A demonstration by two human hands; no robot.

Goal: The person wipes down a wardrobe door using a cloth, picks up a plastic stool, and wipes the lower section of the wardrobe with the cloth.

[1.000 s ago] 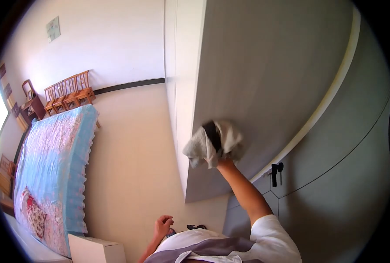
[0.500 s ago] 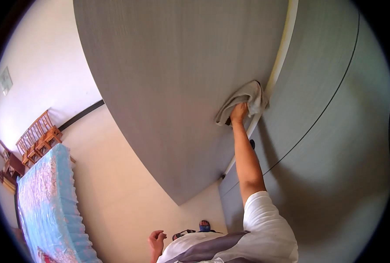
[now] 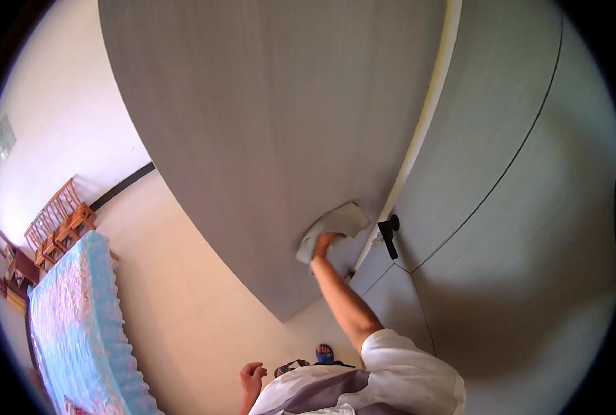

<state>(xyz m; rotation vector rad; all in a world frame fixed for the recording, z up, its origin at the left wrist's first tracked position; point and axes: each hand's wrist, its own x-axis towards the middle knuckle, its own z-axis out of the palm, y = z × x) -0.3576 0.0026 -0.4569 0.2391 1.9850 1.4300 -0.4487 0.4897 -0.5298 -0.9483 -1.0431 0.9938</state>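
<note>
My right hand (image 3: pixel 324 247) is closed on a grey-beige cloth (image 3: pixel 335 225), which lies against a tall grey wood-grain panel (image 3: pixel 266 138) near its lower right part. Part of the cloth spreads out flat above the fingers. Down by my waist, my left hand (image 3: pixel 252 375) hangs with loosely bent fingers, holding nothing that shows. A black lever handle (image 3: pixel 389 236) juts out just right of the panel's pale edge (image 3: pixel 418 142), a short way from the cloth.
Another grey surface (image 3: pixel 515 228) with dark seams stands to my right. At left are a bed or table with a blue floral cover (image 3: pixel 79 311) and several wooden chairs (image 3: pixel 62 221) by the white wall (image 3: pixel 52 90). My sandalled foot (image 3: pixel 324 354) is on the beige floor (image 3: pixel 183 277).
My right hand has moved down and left across the panel with the cloth. The black handle, mostly hidden behind my arm before, now shows. My left hand has barely moved.
</note>
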